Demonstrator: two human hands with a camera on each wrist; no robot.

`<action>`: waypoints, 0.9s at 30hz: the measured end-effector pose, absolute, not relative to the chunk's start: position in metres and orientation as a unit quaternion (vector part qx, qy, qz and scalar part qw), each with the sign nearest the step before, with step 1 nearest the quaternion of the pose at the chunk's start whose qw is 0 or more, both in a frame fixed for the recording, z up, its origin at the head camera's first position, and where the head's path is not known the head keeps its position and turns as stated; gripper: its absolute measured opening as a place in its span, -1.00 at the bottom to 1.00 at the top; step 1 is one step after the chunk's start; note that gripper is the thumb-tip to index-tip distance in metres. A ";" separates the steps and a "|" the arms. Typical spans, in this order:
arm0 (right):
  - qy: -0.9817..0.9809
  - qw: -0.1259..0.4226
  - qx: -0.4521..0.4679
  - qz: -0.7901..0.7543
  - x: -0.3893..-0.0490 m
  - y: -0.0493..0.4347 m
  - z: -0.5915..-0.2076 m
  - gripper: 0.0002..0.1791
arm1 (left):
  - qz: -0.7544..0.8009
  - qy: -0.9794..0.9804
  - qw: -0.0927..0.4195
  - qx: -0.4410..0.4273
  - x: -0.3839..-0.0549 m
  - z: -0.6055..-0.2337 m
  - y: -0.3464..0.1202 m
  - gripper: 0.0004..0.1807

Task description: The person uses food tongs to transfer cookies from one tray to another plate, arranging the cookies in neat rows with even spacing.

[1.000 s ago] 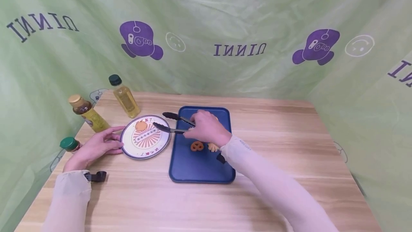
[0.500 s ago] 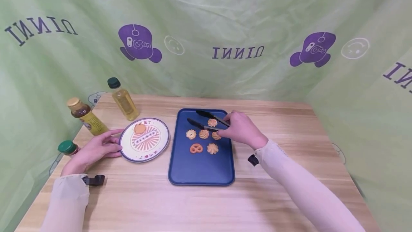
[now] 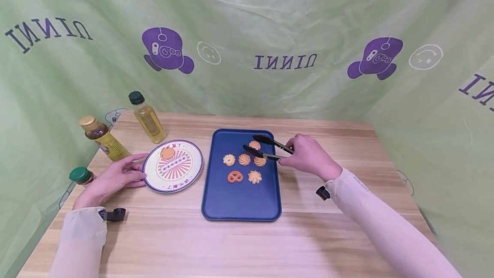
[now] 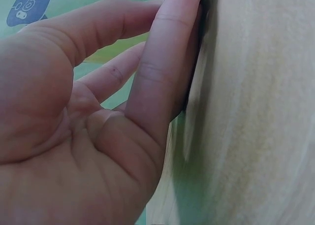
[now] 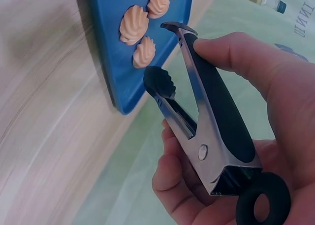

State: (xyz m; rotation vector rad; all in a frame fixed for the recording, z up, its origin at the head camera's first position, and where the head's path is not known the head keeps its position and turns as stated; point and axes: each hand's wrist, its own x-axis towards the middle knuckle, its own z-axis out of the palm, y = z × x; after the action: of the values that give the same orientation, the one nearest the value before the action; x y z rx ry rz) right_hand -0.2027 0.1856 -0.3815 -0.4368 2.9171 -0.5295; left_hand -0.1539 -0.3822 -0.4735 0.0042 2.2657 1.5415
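Observation:
My left hand [image 3: 119,176] holds the left rim of a white patterned plate [image 3: 189,175], which bears one round cookie [image 3: 167,153]. Close up in the left wrist view, the fingers [image 4: 152,72] lie low beside the wooden surface. My right hand [image 3: 308,155] grips black-and-silver food tongs [image 5: 224,102], whose arms stand apart with nothing between the tips. Those tips are over the upper right of a blue tray [image 3: 241,205], overlapping its swirl cookies [image 3: 254,145] in the head view. Also on the tray lie a pretzel cookie [image 3: 235,177], a star-shaped cookie [image 3: 254,177] and a ring-like cookie [image 3: 229,160].
Left of and behind the plate stand an oil bottle [image 3: 149,122] with a green cap and a yellow-labelled bottle [image 3: 112,145]. A green-capped jar [image 3: 81,175] is partly behind the left hand. Green printed cloth [image 3: 231,89] hangs behind the wooden table [image 3: 173,235].
My right hand has carried the tongs rightward from beside the plate, across the tray, to its upper right edge, uncovering the cookies. The left hand has stayed at the plate's rim.

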 end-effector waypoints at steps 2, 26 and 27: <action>0.970 0.076 -0.147 -0.176 -0.203 0.187 -0.381 -0.53 | 0.551 0.811 0.197 0.002 -0.153 -0.473 -0.383 -0.12; 0.974 0.113 -0.142 -0.133 -0.207 0.181 -0.366 -0.63 | 0.559 0.805 0.201 0.003 -0.155 -0.476 -0.384 -0.13; 0.974 0.113 -0.142 -0.132 -0.207 0.181 -0.366 -0.64 | 0.559 0.805 0.201 0.003 -0.155 -0.476 -0.384 -0.13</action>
State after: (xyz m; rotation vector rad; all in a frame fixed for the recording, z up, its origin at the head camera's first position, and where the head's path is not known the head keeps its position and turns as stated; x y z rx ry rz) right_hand -0.2071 0.1809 -0.3657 -0.4174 2.8592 -0.3887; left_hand -0.1547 -0.3843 -0.4761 0.0079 2.2490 1.5608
